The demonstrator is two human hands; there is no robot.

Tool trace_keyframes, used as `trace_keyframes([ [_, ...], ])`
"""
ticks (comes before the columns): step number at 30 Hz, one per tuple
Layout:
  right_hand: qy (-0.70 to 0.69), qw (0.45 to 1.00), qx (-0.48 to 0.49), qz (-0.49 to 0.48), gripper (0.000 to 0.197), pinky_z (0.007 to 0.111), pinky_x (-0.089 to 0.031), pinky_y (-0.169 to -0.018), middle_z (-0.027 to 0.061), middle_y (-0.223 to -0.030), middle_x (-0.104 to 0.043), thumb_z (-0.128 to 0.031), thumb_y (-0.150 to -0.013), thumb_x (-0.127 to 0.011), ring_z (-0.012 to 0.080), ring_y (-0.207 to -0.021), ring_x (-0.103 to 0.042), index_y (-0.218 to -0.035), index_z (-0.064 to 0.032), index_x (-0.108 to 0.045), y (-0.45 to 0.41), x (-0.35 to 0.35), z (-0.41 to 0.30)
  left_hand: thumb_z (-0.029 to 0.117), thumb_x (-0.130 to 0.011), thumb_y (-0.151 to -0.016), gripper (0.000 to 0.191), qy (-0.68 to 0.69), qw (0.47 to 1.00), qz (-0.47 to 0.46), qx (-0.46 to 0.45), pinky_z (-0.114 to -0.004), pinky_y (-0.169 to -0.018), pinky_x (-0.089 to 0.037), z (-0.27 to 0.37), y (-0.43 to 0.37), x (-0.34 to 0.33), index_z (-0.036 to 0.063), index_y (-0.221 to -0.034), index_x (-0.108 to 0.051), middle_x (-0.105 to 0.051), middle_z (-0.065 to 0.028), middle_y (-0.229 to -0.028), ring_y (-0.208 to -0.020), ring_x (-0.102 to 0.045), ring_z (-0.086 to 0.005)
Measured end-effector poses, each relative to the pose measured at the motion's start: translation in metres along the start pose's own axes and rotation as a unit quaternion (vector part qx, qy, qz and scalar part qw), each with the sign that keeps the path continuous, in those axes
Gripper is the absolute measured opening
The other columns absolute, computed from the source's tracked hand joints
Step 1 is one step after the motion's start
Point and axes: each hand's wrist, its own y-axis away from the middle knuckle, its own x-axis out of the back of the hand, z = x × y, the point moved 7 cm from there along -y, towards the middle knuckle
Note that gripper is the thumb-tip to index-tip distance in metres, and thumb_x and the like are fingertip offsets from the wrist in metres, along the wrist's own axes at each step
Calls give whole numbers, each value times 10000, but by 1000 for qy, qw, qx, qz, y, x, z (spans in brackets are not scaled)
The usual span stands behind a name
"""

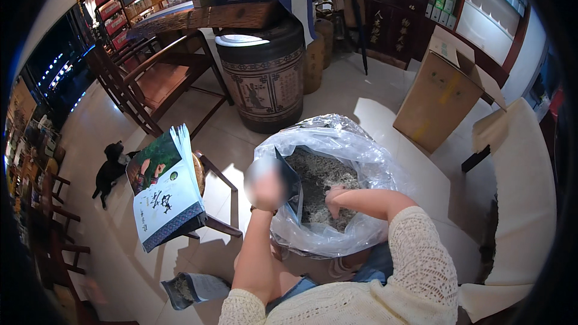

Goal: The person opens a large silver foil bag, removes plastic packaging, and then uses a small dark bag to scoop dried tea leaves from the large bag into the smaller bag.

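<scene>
A large clear plastic bag (334,246) stands wide around its load of loose, dry, pale grey-green plant material, apparently tea leaves (316,167). My right hand (335,201) reaches down into the leaves, its fingertips partly hidden among them. My left hand (265,186) is at the bag's left rim, beside the raised edge of a dark-lined pouch (291,178) whose mouth faces the leaves. A blur covers that hand, so its fingers and grip do not show. On the floor at lower left lies another pouch (194,290), its mouth open with similar leaves inside.
Flat printed bags (168,198) are stacked on a stool at left. Beyond it a black cat (110,171) is on the floor. A wooden armchair (167,76) and a big patterned jar (266,85) stand ahead; a cardboard box (435,99) is at right.
</scene>
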Motion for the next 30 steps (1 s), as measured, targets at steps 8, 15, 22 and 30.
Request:
trace_keyframes([
  [8, -107, 978, 114, 139, 496, 385, -492, -777, 101, -979, -619, -324, -545, -726, 304, -951, -577, -990, -120, -652, 38, 22, 35, 138, -489, -761, 429, 94, 995, 31, -22, -466, -708, -480, 19, 0, 13, 133, -1188, -514, -618, -213, -828, -776, -598, -377],
  [15, -404, 832, 92, 368, 542, 359, -434, -863, 192, -1050, -565, -238, -586, -670, 310, -1031, -527, -1092, -79, -558, 82, 75, 101, 81, -480, -728, 305, 145, 985, 98, -3, -399, -765, -478, -1, -3, 32, 95, -975, -658, -625, -178, -902, -840, -603, -338],
  [22, -719, 650, 72, 236, 571, 372, -457, -808, 115, -1071, -563, -188, -657, -667, 244, -979, -552, -1192, -77, -499, 60, 14, 112, 99, -484, -760, 352, 93, 994, -33, 56, -412, -753, -485, 15, -2, 24, 207, -1059, -634, -633, -136, -931, -854, -605, -316],
  [30, -892, 310, 313, 101, 439, 350, -491, -853, 88, -1137, -554, -37, -822, -504, 171, -983, -583, -1253, -55, -425, 140, 14, 80, 92, -509, -758, 418, 70, 996, -44, 47, -428, -718, -496, 23, -2, 7, 250, -1138, -580, -647, -125, -886, -790, -620, -321],
])
